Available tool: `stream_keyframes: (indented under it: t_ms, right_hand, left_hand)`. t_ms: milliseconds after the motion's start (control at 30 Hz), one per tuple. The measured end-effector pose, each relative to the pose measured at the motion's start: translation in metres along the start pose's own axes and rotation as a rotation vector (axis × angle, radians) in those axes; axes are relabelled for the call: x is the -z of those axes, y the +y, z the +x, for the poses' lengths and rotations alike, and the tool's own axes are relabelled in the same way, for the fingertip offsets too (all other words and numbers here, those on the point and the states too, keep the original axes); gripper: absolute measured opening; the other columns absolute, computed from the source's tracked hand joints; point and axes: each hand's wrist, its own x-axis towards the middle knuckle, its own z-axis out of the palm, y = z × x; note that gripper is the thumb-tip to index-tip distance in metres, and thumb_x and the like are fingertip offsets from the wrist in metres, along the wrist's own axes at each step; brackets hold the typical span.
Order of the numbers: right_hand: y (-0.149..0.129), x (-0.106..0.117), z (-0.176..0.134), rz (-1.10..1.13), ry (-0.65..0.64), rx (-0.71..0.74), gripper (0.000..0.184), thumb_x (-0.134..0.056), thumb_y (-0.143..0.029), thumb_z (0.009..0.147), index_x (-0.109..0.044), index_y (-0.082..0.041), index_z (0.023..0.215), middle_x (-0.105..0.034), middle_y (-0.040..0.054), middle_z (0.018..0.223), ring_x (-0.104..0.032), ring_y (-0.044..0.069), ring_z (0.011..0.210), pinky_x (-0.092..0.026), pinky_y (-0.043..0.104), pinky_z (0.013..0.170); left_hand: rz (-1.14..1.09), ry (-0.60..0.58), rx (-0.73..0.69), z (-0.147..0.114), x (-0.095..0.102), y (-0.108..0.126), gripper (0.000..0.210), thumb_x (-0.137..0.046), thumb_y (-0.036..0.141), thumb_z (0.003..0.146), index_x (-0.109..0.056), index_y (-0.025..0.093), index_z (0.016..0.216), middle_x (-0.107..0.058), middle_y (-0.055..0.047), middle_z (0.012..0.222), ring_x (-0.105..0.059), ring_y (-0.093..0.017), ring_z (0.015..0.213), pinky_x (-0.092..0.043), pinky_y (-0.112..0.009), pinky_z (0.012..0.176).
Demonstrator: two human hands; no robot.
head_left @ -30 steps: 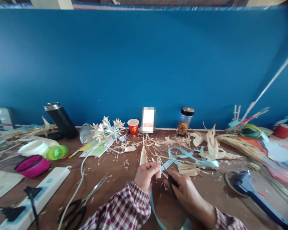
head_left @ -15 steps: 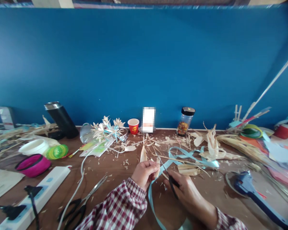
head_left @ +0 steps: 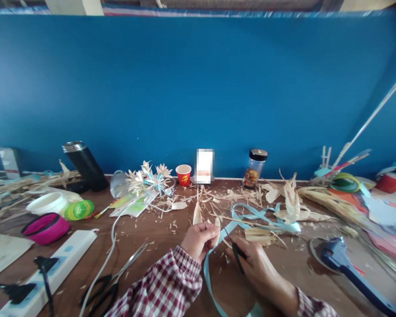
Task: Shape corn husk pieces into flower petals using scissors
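Note:
My left hand [head_left: 200,240] pinches a small pale piece of corn husk [head_left: 217,225] between thumb and fingers. In my right hand [head_left: 255,259] is a pair of black-handled scissors [head_left: 238,252], its thin blades pointing up and left, just right of the husk piece and apart from it. My right fingers hide part of the handles. A light blue ribbon [head_left: 208,277] runs beneath and between both hands. Beyond my left hand lies a pointed husk strip [head_left: 197,213]. More dry husk [head_left: 260,235] lies past my right hand.
Larger scissors [head_left: 114,279] and a white power strip [head_left: 57,264] lie at left. Husk flowers [head_left: 148,178], a red paper cup [head_left: 184,175] and a lidded jar [head_left: 254,167] stand along the blue partition [head_left: 198,88]. A glue gun [head_left: 346,259] is at right.
The scissors in my right hand have drawn back slightly to the right, away from the husk piece. My left hand keeps its pinch in nearly the same place.

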Motion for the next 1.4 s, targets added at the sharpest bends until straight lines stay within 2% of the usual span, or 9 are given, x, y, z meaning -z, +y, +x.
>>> stream_keyframes:
  t_ms: [200,333,467,600,800,967,1067,1233,1400]
  right_hand:
    - [0.010,0.014,0.007,0.087,0.201,-0.075,0.030,-0.049,-0.037,0.087,-0.061,-0.016,0.105,-0.066,0.0053,0.074,-0.062,0.021,0.070,-0.049,0.030,0.065]
    - [0.010,0.012,0.011,0.289,0.272,-0.112,0.036,-0.056,-0.040,0.082,-0.061,-0.016,0.108,-0.066,0.0048,0.072,-0.062,0.021,0.071,-0.050,0.029,0.061]
    - [0.003,0.007,0.014,0.515,0.219,-0.126,0.045,-0.068,-0.041,0.073,-0.058,-0.016,0.108,-0.067,0.0061,0.083,-0.064,0.019,0.074,-0.052,0.030,0.065]
    - [0.003,0.005,0.013,0.599,0.143,-0.104,0.042,-0.071,-0.039,0.071,-0.057,-0.017,0.104,-0.066,0.0047,0.083,-0.063,0.018,0.077,-0.052,0.030,0.070]
    - [0.004,0.010,0.008,0.393,0.059,0.011,0.022,-0.060,-0.017,0.075,-0.060,-0.018,0.097,-0.063,0.0007,0.079,-0.059,0.014,0.073,-0.045,0.023,0.065]
    - [-0.007,0.018,0.004,0.065,-0.053,0.069,0.042,-0.048,-0.003,0.064,-0.063,-0.021,0.098,-0.066,0.0004,0.081,-0.058,0.015,0.071,-0.042,0.025,0.065]
    - [-0.013,0.017,0.002,-0.001,-0.081,0.058,0.042,-0.045,-0.003,0.062,-0.063,-0.022,0.095,-0.066,0.0007,0.081,-0.057,0.016,0.073,-0.040,0.025,0.066]
    - [-0.016,0.007,0.003,0.133,0.054,0.025,0.032,-0.049,-0.005,0.064,-0.058,-0.019,0.092,-0.060,-0.0021,0.076,-0.052,0.012,0.067,-0.038,0.022,0.062]
    - [-0.021,-0.003,0.013,0.516,0.263,-0.039,0.022,-0.059,-0.013,0.070,-0.051,-0.018,0.091,-0.053,-0.0043,0.069,-0.047,0.009,0.060,-0.038,0.020,0.055]
  left_hand:
    - [0.005,0.014,-0.005,0.001,-0.001,-0.001,0.037,-0.078,0.038,0.057,-0.052,0.013,0.048,-0.044,0.003,0.041,-0.035,-0.005,0.040,-0.021,-0.022,0.044]
    - [0.075,0.001,-0.015,0.001,0.000,-0.004,0.034,-0.076,0.037,0.059,-0.056,0.013,0.049,-0.044,0.003,0.039,-0.035,-0.006,0.039,-0.022,-0.022,0.044]
    - [0.330,0.082,-0.024,-0.001,-0.001,-0.007,0.023,-0.077,0.031,0.058,-0.065,0.011,0.056,-0.053,0.000,0.044,-0.039,-0.007,0.041,-0.026,-0.022,0.045]
    - [0.586,0.067,-0.085,-0.006,-0.007,-0.007,0.015,-0.075,0.025,0.058,-0.069,0.011,0.055,-0.060,-0.004,0.049,-0.046,-0.010,0.045,-0.033,-0.022,0.048]
    - [0.833,-0.027,-0.172,-0.011,-0.010,-0.008,0.014,-0.065,0.023,0.066,-0.070,0.015,0.055,-0.060,-0.003,0.048,-0.048,-0.012,0.045,-0.033,-0.022,0.046]
    - [1.064,-0.081,-0.279,-0.015,-0.005,-0.006,0.014,-0.060,0.017,0.067,-0.073,0.017,0.061,-0.063,-0.003,0.054,-0.053,-0.014,0.050,-0.034,-0.023,0.049]
    - [1.128,-0.140,-0.351,-0.016,-0.003,-0.006,0.017,-0.057,0.013,0.066,-0.071,0.018,0.057,-0.061,-0.002,0.052,-0.052,-0.014,0.051,-0.033,-0.023,0.050]
    - [1.098,-0.037,-0.292,-0.015,-0.006,-0.003,0.011,-0.061,0.018,0.065,-0.069,0.016,0.058,-0.059,-0.001,0.051,-0.049,-0.013,0.048,-0.031,-0.022,0.046]
    - [0.865,0.077,-0.321,-0.014,-0.011,0.006,0.010,-0.064,0.022,0.067,-0.069,0.013,0.062,-0.064,-0.004,0.058,-0.053,-0.013,0.055,-0.038,-0.023,0.052]
